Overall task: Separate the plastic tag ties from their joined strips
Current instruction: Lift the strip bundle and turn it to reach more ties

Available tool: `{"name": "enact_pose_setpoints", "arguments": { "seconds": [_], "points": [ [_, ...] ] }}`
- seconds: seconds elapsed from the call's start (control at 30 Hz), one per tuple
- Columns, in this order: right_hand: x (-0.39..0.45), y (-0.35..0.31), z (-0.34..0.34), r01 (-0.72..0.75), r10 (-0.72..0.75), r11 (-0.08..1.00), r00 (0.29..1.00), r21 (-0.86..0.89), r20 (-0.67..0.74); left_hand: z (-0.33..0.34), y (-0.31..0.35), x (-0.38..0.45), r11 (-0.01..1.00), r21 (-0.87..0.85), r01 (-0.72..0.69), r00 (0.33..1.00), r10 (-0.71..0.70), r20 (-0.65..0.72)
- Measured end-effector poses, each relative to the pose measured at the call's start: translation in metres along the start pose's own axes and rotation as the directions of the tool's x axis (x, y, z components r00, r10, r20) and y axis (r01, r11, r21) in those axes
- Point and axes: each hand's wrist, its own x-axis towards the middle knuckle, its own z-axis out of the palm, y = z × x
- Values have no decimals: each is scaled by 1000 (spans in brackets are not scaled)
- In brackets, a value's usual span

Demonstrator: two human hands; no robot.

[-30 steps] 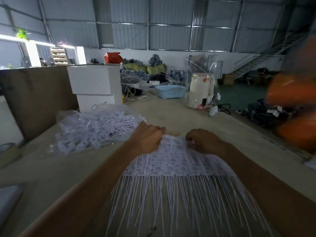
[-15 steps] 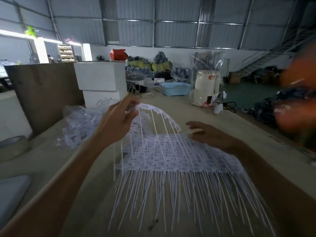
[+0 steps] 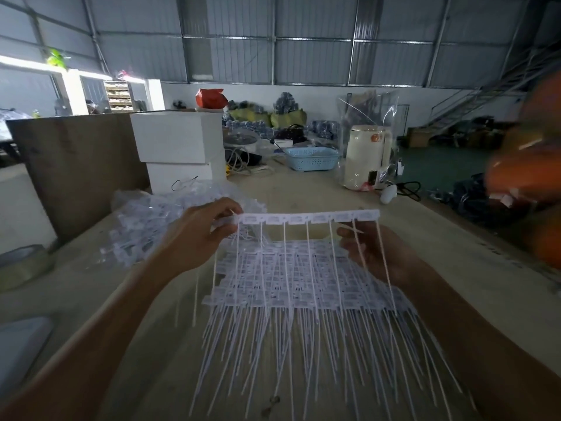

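A strip of joined white plastic tag ties [image 3: 309, 218] hangs level in the air, its thin tails pointing down. My left hand [image 3: 197, 235] pinches the strip's left end between thumb and fingers. Just under the strip's right end, my right hand [image 3: 373, 253] sits behind the tails, and its fingertips pinch one tail. Below both hands, a flat stack of more joined strips [image 3: 303, 287] lies on the table [image 3: 303, 189], with long tails fanning toward me.
A clear bag heaped with white ties [image 3: 142, 226] lies at the left. Two stacked white boxes [image 3: 179, 141] and a brown board [image 3: 76, 165] stand behind it. Farther back are a blue basket [image 3: 312, 159] and a cream kettle [image 3: 364, 159]. A blurred person in orange [image 3: 534, 177] is at the right.
One strip has come off the stack: my left hand peeled it up and now holds it level. My right hand left the stack and rose to the strip's right tails.
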Motion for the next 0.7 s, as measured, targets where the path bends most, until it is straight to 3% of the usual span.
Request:
{"name": "enact_pose_setpoints", "arguments": {
  "seconds": [0.13,0.23,0.37,0.43,0.6,0.7],
  "points": [
    [-12,-4,-8,46,-52,993,997,-106,-58,0,-4,-5,999,39,37,999,-38,16],
    [-15,-7,-11,59,-65,997,990,-51,-124,-1,-9,-6,997,66,41,998,-44,49],
    [-13,-6,-10,170,-235,940,952,-296,-197,-3,-11,-7,997,55,52,974,-62,219],
    [-13,-3,-6,202,-282,922,935,-331,-215,-2,-3,-6,998,2,56,959,-54,280],
    [-16,4,11,178,-236,930,960,-321,-151,20,45,20,994,-100,45,980,-25,198],
    [-22,6,22,192,-229,939,968,-286,-103,48,84,34,996,-86,-12,964,34,263]
  ]
}}
